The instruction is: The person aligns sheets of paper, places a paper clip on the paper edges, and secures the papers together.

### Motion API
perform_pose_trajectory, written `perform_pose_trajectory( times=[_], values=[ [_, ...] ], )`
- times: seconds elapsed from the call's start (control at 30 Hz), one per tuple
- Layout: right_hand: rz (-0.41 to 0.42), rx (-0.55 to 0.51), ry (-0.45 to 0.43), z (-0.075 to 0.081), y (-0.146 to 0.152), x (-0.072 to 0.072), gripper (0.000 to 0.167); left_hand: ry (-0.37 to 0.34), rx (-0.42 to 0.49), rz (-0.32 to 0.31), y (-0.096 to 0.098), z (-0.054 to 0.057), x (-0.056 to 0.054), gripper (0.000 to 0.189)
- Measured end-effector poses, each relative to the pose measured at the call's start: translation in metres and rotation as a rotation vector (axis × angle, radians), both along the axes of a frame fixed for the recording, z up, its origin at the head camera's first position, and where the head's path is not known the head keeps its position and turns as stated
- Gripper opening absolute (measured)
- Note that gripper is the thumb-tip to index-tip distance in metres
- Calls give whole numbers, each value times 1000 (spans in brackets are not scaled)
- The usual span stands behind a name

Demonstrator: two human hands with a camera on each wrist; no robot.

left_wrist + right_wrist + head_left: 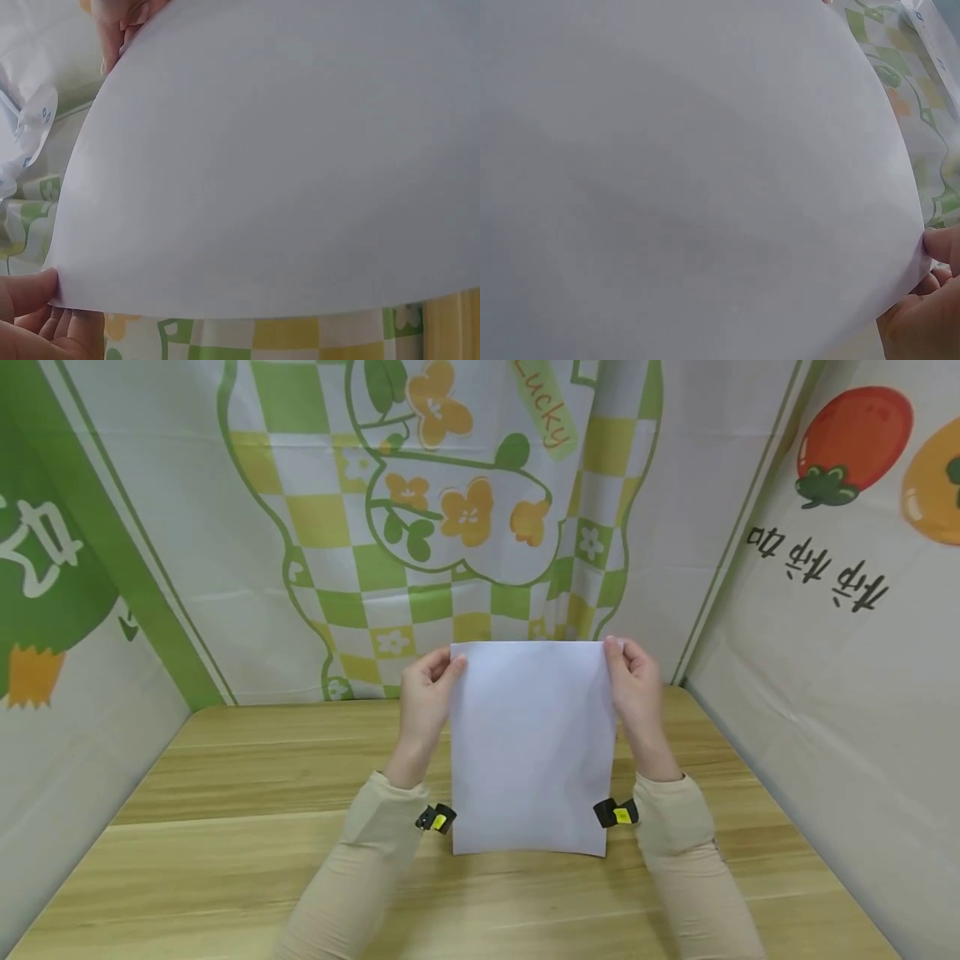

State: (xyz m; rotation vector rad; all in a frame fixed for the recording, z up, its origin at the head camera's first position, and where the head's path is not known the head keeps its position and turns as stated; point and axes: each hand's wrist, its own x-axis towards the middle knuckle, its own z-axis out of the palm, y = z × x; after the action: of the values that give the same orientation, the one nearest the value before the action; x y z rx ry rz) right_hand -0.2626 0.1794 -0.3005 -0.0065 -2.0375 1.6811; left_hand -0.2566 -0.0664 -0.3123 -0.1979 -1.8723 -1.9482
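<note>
The left hand (424,703) is pinching a sheet of white paper (532,747) at its upper left corner, the right hand (637,695) is pinching it at the upper right, and the paper is stretching between them over the wooden worktop (195,860), bowing in the wrist views.

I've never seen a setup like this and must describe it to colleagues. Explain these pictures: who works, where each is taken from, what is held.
There is no robot here, just a person's two bare hands. The wide picture comes from a camera worn on the head, looking forward and down; the other two come from cameras on each wrist. The left hand and right hand pinch the upper corners of a white sheet, above a wood-grain table. Whether its lower edge touches the table, I cannot tell. Behind is a printed cloth.
</note>
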Motion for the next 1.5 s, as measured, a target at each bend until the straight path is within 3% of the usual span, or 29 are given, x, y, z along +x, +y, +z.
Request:
perform_pose_trajectory(
  times=[0.37,0.8,1.1,1.5],
  values=[
    [33,0,-68,-4,-1,2,36,-61,5,-9,-2,-11,-8,23],
    [38,-16,-112,-23,4,-12,36,-94,-60,-3,-1,-21,-12,24],
    [74,-66,-79,-29,5,-13,37,-87,-89,-20,-1,-25,-10,23],
    [77,-92,-85,-29,3,-12,37,-116,-118,-98,-6,-34,-4,24]
  ],
)
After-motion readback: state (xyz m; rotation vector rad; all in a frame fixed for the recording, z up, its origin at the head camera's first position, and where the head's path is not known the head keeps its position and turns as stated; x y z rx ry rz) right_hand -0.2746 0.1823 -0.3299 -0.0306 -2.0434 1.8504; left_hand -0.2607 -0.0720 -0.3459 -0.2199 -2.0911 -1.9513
